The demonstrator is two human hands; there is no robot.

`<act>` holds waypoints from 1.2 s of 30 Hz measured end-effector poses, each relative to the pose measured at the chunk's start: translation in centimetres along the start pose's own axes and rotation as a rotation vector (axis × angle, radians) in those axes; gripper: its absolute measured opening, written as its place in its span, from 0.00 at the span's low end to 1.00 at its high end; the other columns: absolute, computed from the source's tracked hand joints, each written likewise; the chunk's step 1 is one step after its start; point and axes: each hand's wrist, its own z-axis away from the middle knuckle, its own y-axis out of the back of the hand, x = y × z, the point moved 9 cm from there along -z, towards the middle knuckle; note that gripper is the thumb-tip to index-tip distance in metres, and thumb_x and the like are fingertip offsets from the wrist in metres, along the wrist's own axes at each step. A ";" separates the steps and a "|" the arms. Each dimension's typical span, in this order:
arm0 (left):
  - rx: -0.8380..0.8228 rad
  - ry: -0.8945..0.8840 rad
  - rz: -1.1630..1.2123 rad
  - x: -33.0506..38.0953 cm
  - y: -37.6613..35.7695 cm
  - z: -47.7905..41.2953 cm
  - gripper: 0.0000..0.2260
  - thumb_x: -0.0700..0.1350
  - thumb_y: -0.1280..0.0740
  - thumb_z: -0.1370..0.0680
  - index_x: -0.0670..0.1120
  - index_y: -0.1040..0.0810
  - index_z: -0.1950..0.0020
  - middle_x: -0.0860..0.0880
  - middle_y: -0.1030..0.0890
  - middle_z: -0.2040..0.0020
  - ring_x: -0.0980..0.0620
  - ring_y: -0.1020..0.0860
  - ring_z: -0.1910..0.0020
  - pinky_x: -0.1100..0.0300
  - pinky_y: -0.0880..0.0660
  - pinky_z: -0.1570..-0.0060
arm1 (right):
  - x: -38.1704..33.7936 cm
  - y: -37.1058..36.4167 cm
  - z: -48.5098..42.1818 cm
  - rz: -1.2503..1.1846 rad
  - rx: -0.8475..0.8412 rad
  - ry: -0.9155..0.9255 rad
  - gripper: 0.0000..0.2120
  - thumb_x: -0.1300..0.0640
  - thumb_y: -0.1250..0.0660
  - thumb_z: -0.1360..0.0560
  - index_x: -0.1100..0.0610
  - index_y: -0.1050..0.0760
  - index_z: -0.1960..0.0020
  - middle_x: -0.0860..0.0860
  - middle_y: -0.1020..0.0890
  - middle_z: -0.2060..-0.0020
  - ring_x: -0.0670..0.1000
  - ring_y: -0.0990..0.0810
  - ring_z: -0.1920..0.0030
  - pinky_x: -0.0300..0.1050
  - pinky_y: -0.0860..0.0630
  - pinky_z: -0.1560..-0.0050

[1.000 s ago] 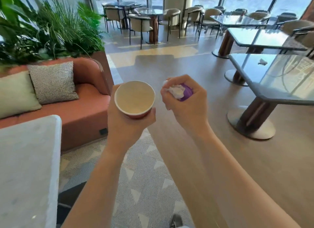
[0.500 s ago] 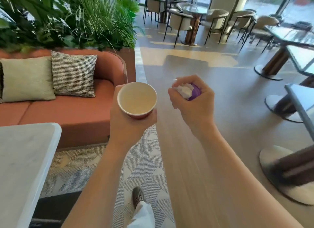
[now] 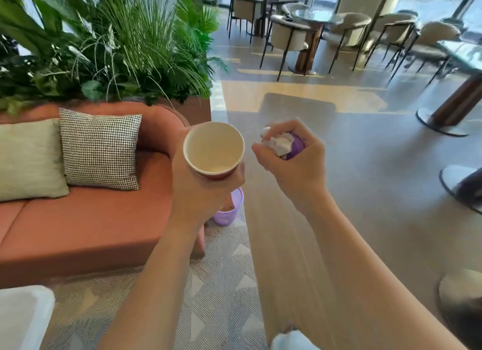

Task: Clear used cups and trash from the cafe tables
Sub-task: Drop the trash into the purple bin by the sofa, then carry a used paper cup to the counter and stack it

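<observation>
Red cup [image 3: 214, 151] and napkin wad [image 3: 280, 144], both carried

Left hand [image 3: 203, 195] grips the cup upright. Lilac bin [image 3: 230, 206] sits at its 6 o'clock, probably the target. At 3 o'clock, the right hand [image 3: 297, 167] fists the napkin wad so nothing drops.

Red paper cup [image 3: 214, 147], empty, held upright, left; crumpled white tissue [image 3: 280, 143] against purple wrapper [image 3: 296, 146], right.

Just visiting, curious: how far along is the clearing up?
Done: cup and trash are picked up. In hand: left hand holds the cup, right hand grips the trash. Left: binning both, probably in the purple bin by the sofa; far tables are too blurred to judge.
</observation>
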 end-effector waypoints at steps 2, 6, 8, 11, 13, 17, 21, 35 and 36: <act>0.008 0.020 -0.027 -3.0 -2.1 -2.3 0.25 0.35 0.22 0.34 0.40 0.27 0.40 0.50 0.21 0.47 0.63 0.21 0.49 0.66 0.26 0.42 | 2.9 0.4 -3.3 -0.012 0.000 -0.008 0.15 0.66 0.22 0.31 0.48 0.22 0.57 0.39 0.16 0.59 0.47 0.19 0.60 0.51 0.20 0.55; 0.039 0.048 -0.115 -8.9 -6.5 -6.5 0.26 0.37 0.21 0.33 0.40 0.27 0.39 0.49 0.21 0.46 0.64 0.22 0.48 0.67 0.27 0.41 | 9.8 1.3 -10.6 -0.046 -0.053 -0.036 0.13 0.65 0.23 0.31 0.49 0.24 0.59 0.39 0.16 0.59 0.47 0.20 0.61 0.51 0.21 0.56; 0.071 0.061 -0.156 -12.2 -8.7 -8.6 0.26 0.38 0.21 0.33 0.41 0.27 0.39 0.50 0.21 0.46 0.65 0.22 0.48 0.68 0.27 0.42 | 13.8 1.7 -14.5 -0.071 -0.088 -0.042 0.15 0.67 0.23 0.30 0.50 0.24 0.60 0.41 0.16 0.59 0.47 0.20 0.61 0.49 0.22 0.57; 0.128 0.102 -0.187 -17.2 -11.5 -11.4 0.27 0.41 0.20 0.33 0.41 0.27 0.38 0.46 0.21 0.45 0.61 0.21 0.48 0.67 0.27 0.42 | 19.4 1.9 -19.9 -0.107 -0.148 -0.079 0.17 0.70 0.24 0.29 0.50 0.24 0.61 0.42 0.16 0.58 0.47 0.20 0.62 0.47 0.23 0.58; 0.164 0.123 -0.213 -19.7 -13.0 -12.9 0.28 0.42 0.20 0.34 0.40 0.27 0.38 0.47 0.21 0.45 0.62 0.21 0.47 0.67 0.27 0.43 | 22.5 1.9 -22.6 -0.132 -0.178 -0.113 0.17 0.72 0.24 0.28 0.52 0.24 0.60 0.41 0.16 0.59 0.46 0.20 0.61 0.45 0.22 0.58; 0.229 0.178 -0.255 -25.0 -15.0 -14.7 0.26 0.39 0.20 0.34 0.43 0.26 0.40 0.53 0.19 0.47 0.62 0.20 0.49 0.65 0.26 0.44 | 28.3 1.2 -26.6 -0.128 -0.247 -0.170 0.16 0.71 0.24 0.28 0.52 0.23 0.60 0.41 0.16 0.57 0.46 0.18 0.57 0.49 0.20 0.55; 0.241 0.282 -0.245 -32.2 -16.1 -15.3 0.26 0.36 0.20 0.35 0.45 0.24 0.40 0.58 0.18 0.48 0.62 0.19 0.50 0.64 0.24 0.44 | 35.0 -0.3 -28.6 -0.115 -0.258 -0.195 0.17 0.73 0.24 0.29 0.53 0.24 0.59 0.44 0.17 0.56 0.42 0.18 0.56 0.39 0.22 0.53; 0.320 0.436 -0.387 -69.9 -13.0 -3.8 0.24 0.52 0.23 0.35 0.56 0.30 0.44 0.57 0.22 0.49 0.70 0.22 0.52 0.74 0.29 0.49 | 79.5 -10.9 -18.8 0.002 -0.388 -0.275 0.13 0.56 0.25 0.27 0.49 0.18 0.43 0.43 0.15 0.45 0.50 0.18 0.40 0.49 0.23 0.36; 0.317 0.433 -0.403 -71.6 -12.7 -3.0 0.24 0.52 0.23 0.35 0.57 0.31 0.44 0.57 0.22 0.49 0.70 0.22 0.52 0.74 0.29 0.49 | 81.6 -11.2 -18.0 0.022 -0.408 -0.261 0.15 0.56 0.25 0.28 0.49 0.19 0.42 0.43 0.16 0.43 0.48 0.19 0.38 0.44 0.25 0.35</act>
